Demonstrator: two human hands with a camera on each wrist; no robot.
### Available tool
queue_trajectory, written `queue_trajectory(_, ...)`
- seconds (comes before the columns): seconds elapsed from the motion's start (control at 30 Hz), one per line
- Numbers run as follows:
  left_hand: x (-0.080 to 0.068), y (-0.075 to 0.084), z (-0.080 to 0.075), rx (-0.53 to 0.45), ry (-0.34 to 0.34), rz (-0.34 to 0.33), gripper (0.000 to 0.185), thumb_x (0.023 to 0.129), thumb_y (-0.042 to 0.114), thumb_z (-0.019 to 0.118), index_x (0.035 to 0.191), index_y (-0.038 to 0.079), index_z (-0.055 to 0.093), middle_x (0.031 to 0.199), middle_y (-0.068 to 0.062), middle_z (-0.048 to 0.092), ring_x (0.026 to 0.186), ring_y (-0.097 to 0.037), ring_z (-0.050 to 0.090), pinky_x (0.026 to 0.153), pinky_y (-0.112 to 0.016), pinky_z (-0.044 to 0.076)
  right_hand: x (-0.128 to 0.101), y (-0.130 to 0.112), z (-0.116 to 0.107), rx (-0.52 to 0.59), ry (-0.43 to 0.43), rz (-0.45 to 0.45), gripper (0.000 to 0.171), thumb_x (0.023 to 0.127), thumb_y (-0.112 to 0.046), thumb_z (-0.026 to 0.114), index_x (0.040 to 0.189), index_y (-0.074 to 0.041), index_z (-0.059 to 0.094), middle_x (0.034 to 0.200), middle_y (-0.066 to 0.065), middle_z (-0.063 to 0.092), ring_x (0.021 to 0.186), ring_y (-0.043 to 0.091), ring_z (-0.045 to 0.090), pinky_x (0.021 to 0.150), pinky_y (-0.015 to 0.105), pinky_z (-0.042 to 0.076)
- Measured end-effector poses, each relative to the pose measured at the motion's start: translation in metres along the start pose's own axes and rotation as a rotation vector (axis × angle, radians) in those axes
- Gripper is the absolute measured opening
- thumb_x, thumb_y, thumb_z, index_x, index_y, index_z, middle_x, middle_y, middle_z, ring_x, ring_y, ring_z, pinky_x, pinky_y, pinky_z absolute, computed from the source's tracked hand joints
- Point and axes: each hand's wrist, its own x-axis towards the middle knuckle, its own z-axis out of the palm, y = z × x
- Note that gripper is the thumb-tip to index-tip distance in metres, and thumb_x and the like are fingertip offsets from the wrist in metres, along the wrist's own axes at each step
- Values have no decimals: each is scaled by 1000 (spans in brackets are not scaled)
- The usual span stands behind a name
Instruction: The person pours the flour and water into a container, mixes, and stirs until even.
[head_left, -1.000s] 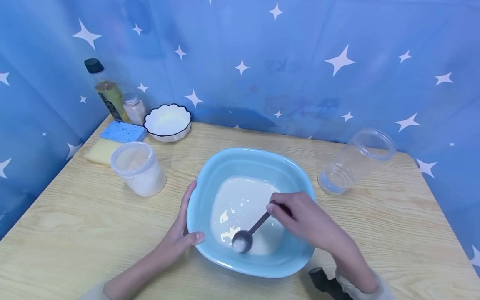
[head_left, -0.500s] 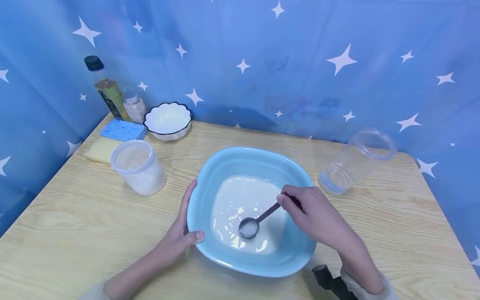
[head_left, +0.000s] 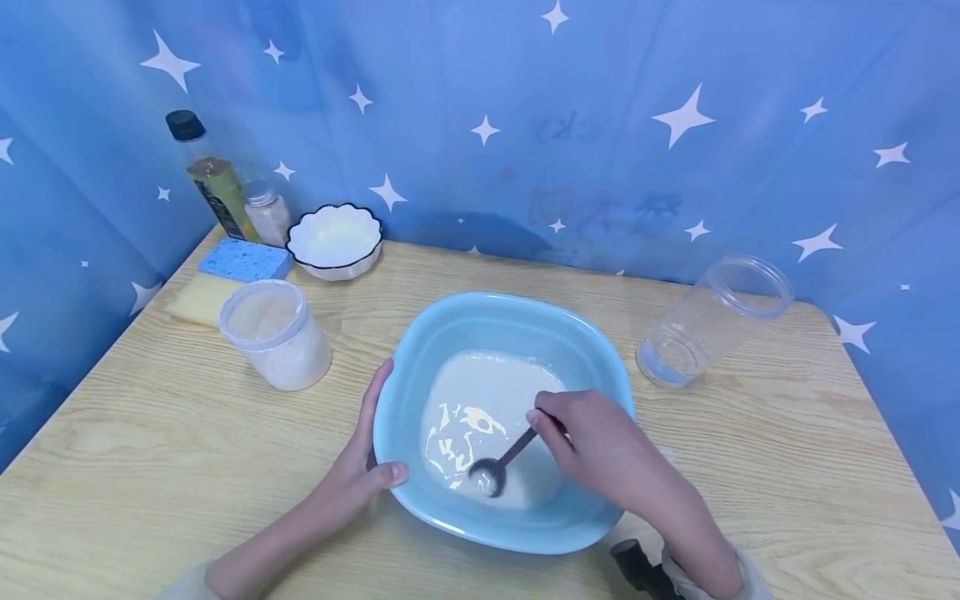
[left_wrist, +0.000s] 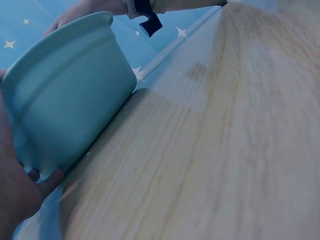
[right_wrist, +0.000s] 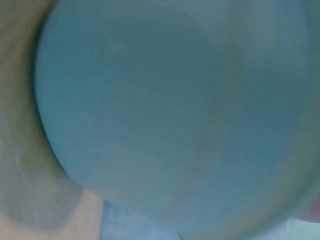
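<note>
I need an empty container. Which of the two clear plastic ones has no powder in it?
The clear jar at the table's right, near the backdrop; the lidless tub on the left holds white powder.

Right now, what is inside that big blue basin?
The blue basin holds milky white liquid and the bowl of a dark spoon. The right hand covers the spoon's handle end.
</note>
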Motion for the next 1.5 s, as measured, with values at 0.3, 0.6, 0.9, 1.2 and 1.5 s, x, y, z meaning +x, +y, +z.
queue_trajectory(0.3,-1,0,-1,23,8,0,94,81,13,58,149,31,-3,152,-10,8,125,-47,29,83,-40,51,3,-5,7,75,96,-75,36,92,-10,55,60,-19,40,54,-13,24,49,0,25,42,17,27)
queue_trajectory(0.6,-1,1,0,27,13,9,93,80,12,57,149,30,-2,152,-11,7,125,-48,30,81,-41,52,-6,13,-22,32,88,4,30,90,-11,58,63,-19,49,51,-14,28,45,-1,27,39,18,29)
queue_trajectory(0.9,0,2,0,12,14,-6,94,80,11,57,149,31,-2,152,-9,6,125,-47,29,80,-41,53,-17,34,-46,-12,119,86,21,91,-12,58,70,-17,58,51,-12,25,43,1,25,39,19,27)
queue_trajectory(1.2,-1,2,1,-8,14,-17,94,79,10,57,149,31,-2,152,-10,7,125,-48,29,79,-42,53,-8,40,-29,-73,112,127,26,91,-10,56,66,-14,52,51,-8,26,44,5,25,42,22,27)
queue_trajectory(1.5,-2,1,1,3,26,-48,94,79,9,56,149,34,-1,152,-8,6,125,-48,29,80,-41,53,-2,39,-21,-12,60,121,24,93,-13,55,69,-13,54,52,-7,28,44,7,26,43,22,28)
